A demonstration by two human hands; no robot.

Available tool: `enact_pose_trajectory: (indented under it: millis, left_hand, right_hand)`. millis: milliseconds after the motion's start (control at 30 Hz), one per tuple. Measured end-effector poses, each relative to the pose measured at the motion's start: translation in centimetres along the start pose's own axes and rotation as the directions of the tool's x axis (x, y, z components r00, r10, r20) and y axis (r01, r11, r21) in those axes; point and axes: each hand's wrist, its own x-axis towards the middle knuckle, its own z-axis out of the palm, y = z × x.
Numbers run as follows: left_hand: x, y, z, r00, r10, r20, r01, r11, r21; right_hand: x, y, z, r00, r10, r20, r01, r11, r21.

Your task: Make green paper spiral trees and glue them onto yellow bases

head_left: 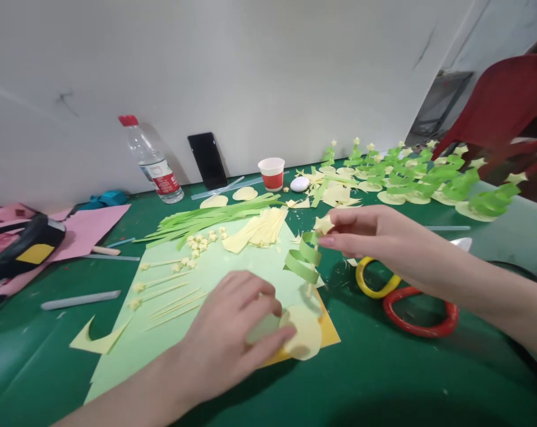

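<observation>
My right hand (pixel 361 234) pinches the pale yellow paper star (pixel 323 225) at the top of a paper tree. Below the star, a green paper strip (pixel 304 264) spirals around a thin stick whose lower end (pixel 310 290) hangs above a round cream paper disc (pixel 304 335). Loosely curled, my left hand (pixel 241 326) has its thumb over the disc's left edge, with a gap between thumb and forefinger. The disc overlaps an orange paper sheet (pixel 330 332). Star-tipped sticks (pixel 161 279) and loose small stars (pixel 199 243) lie on the light green sheet (pixel 117 356).
Scissors with yellow and red handles (pixel 422 323) lie under my right forearm. Finished paper trees (pixel 410 172) crowd the back right. Along the wall stand a water bottle (pixel 156 163), a phone (pixel 208 160) and a paper cup (pixel 272 173). Green strips (pixel 206 219) lie mid-table.
</observation>
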Motion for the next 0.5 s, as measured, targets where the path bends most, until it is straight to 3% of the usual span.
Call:
enact_pose_trajectory:
  millis: [67,133,300,433,500]
  left_hand:
    - [0.9,-0.1,-0.6,0.981,-0.156,-0.119,0.147,0.986,-0.08]
    - [1.8,-0.2,-0.9,0.951,-0.261,-0.163,0.235,0.958,-0.163]
    - [3.0,0.0,-0.6,0.949,-0.311,-0.048,0.276,0.894,-0.353]
    - [2.5,-0.2,0.0,0.907,-0.419,-0.041,0.356,0.817,-0.454]
    - [2.3,-0.4,0.2,0.894,-0.447,0.015,0.4,0.784,-0.475]
  right_hand:
    - [-0.2,0.1,0.5,0.998,-0.045,0.034,0.047,0.998,-0.051]
    - [-0.4,0.1,0.9,0.993,-0.085,0.077,0.093,0.989,-0.117]
    - [-0.8,0.2,1.5,0.986,-0.123,0.114,0.145,0.965,-0.217]
    - [-0.8,0.3,1.6,0.988,-0.101,0.119,0.123,0.973,-0.197]
    - [-0.7,0.3,1.6,0.99,-0.094,0.106,0.113,0.975,-0.193]
